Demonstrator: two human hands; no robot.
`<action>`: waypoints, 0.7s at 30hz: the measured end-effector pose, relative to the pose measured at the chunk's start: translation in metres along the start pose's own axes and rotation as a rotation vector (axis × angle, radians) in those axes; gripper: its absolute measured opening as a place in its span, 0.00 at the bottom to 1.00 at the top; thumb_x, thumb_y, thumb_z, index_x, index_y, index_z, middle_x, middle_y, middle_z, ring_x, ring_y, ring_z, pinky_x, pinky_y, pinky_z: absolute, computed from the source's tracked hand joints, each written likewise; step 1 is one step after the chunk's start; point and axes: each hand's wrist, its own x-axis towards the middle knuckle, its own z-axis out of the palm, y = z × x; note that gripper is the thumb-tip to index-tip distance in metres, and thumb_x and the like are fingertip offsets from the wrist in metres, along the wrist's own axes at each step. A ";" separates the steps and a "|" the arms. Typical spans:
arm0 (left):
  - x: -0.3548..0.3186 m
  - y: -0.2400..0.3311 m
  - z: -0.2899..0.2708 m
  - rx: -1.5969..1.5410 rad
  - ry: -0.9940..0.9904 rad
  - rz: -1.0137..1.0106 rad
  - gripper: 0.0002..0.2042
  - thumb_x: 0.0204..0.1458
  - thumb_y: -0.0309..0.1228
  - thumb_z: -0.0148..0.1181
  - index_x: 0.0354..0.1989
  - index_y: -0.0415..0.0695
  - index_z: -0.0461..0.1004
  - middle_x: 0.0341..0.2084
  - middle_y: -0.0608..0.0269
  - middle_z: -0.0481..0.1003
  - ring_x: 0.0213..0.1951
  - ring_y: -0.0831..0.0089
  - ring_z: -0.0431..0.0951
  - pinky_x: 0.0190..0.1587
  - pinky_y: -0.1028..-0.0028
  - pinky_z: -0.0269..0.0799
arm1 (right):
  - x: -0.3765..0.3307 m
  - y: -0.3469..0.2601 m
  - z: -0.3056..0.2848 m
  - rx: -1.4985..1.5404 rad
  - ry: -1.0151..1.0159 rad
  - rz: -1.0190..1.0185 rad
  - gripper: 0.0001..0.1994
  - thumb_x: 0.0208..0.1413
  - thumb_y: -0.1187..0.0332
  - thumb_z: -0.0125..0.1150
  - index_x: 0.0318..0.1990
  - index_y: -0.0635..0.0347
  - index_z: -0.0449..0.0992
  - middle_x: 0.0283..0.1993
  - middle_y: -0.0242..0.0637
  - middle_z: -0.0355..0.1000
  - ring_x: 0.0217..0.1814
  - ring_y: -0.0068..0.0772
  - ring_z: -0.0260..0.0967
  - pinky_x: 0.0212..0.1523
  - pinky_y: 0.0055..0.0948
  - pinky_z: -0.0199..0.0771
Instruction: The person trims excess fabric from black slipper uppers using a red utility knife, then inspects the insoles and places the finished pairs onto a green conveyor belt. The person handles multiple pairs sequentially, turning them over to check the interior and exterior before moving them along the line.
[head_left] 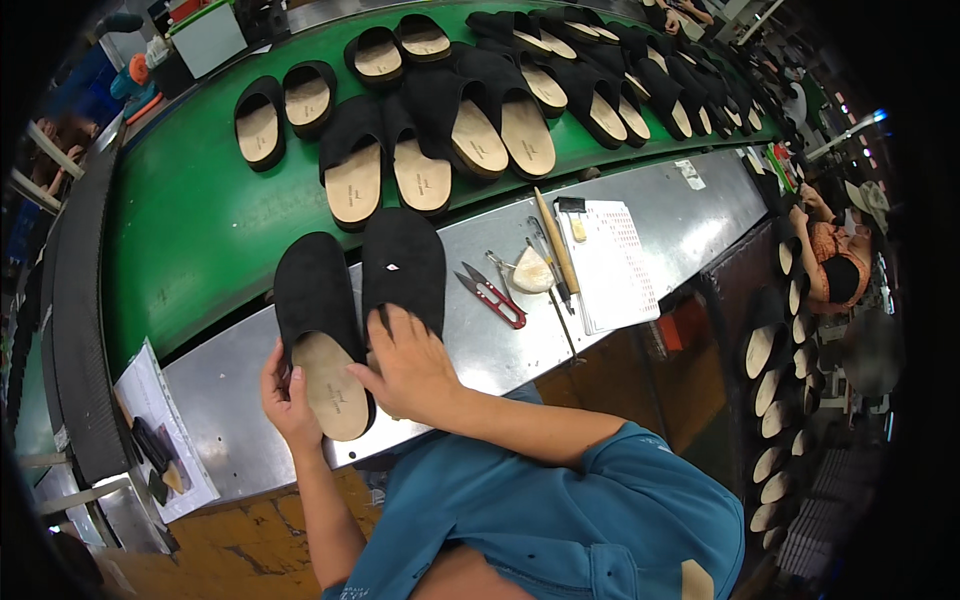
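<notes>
Two black closed-toe clogs lie side by side in front of me on the metal ledge, toes pointing away. My left hand is closed round the outer side of the left clog, its thumb at the edge of the beige footbed. Across the rear of the right clog lies my right hand; its fingers curl at the opening and hide the heel part. The right thumb reaches to the left clog's footbed edge. A small whitish mark shows on the right clog's upper.
Many black clogs stand on the green conveyor belt beyond the ledge. Red-handled thread snips, a wooden-handled tool and a paper sheet lie to the right. Papers lie left; another person sits far right.
</notes>
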 end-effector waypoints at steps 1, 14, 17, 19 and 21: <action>0.000 0.001 0.000 0.003 -0.014 -0.001 0.20 0.57 0.20 0.50 0.60 0.32 0.64 0.57 0.48 0.69 0.56 0.66 0.72 0.59 0.69 0.67 | -0.003 0.003 0.000 -0.045 -0.020 -0.002 0.33 0.53 0.53 0.62 0.56 0.77 0.64 0.57 0.66 0.58 0.58 0.65 0.59 0.54 0.50 0.66; 0.047 0.085 0.097 0.978 -0.386 0.561 0.22 0.54 0.47 0.58 0.52 0.47 0.76 0.60 0.45 0.65 0.63 0.49 0.61 0.63 0.55 0.54 | 0.010 0.003 0.007 0.164 -0.184 0.115 0.27 0.53 0.59 0.58 0.56 0.69 0.65 0.55 0.63 0.60 0.56 0.65 0.60 0.54 0.51 0.66; 0.048 0.075 0.097 0.872 -0.439 0.538 0.16 0.54 0.42 0.59 0.47 0.48 0.79 0.59 0.48 0.67 0.63 0.50 0.63 0.64 0.55 0.55 | 0.008 0.003 -0.002 0.179 -0.165 0.096 0.27 0.53 0.59 0.58 0.57 0.68 0.64 0.57 0.62 0.60 0.58 0.65 0.59 0.56 0.51 0.64; 0.049 0.083 0.083 0.663 -0.460 0.547 0.13 0.53 0.37 0.61 0.44 0.47 0.80 0.59 0.50 0.68 0.62 0.51 0.64 0.63 0.56 0.56 | 0.005 0.006 0.005 0.195 -0.096 0.076 0.28 0.54 0.58 0.58 0.57 0.68 0.64 0.56 0.62 0.60 0.59 0.64 0.58 0.57 0.51 0.64; 0.040 0.083 0.068 0.489 -0.271 0.530 0.11 0.52 0.27 0.60 0.43 0.44 0.80 0.57 0.53 0.71 0.61 0.55 0.66 0.62 0.60 0.59 | 0.004 0.003 0.008 0.112 -0.095 0.043 0.31 0.55 0.53 0.59 0.56 0.72 0.63 0.56 0.61 0.61 0.59 0.63 0.59 0.58 0.49 0.63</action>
